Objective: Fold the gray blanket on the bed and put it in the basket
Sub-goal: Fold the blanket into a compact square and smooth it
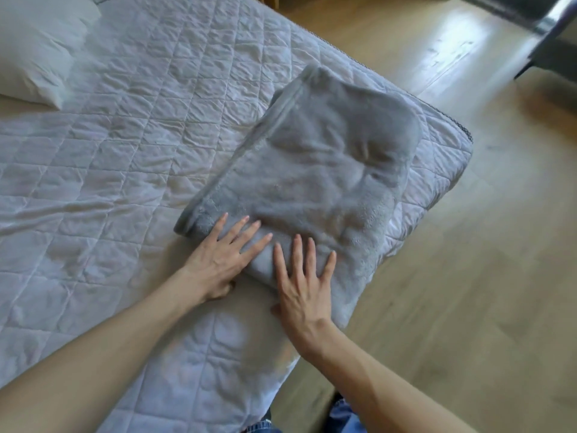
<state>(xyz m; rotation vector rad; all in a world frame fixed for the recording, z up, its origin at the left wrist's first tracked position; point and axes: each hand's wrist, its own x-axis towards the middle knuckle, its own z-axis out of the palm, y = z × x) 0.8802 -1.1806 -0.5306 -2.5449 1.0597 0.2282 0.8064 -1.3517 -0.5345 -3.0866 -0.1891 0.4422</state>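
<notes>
Folded to a thick oblong on the bed (125,135): blanket (315,170), close to the bed's right edge and far corner, well apart from the pillow (37,48) at the upper left. Long axis pointing away from the body, tilted a little to the right, with the near short end right under the 2 grips and the far short end well out of reach without a lean.

Left grip (224,254) flat on the near-left corner, 4 fingers straight and spread, palm partly on the bed just beside the fold. Right grip (304,285) flat on the middle of the near end, fingers likewise straight and fanned, pressing down into the pile. Thumbs low at the near edge, perhaps tucked under it; cannot tell. No pinch, nothing lifted, nothing held.

Equally near for both, then, and side by side on 1 end only. Judged from that: smoothing or setting the fold, with either 1 more fold away along the long axis or a scoop from below to come. For a scoop, better to slide in under the near end and spread wider toward the 2 long sides, against sagging or unfolding of a soft, floppy bundle.

No basket in view; only wooden floor (468,276) to the right, so no telling which way to carry.
</notes>
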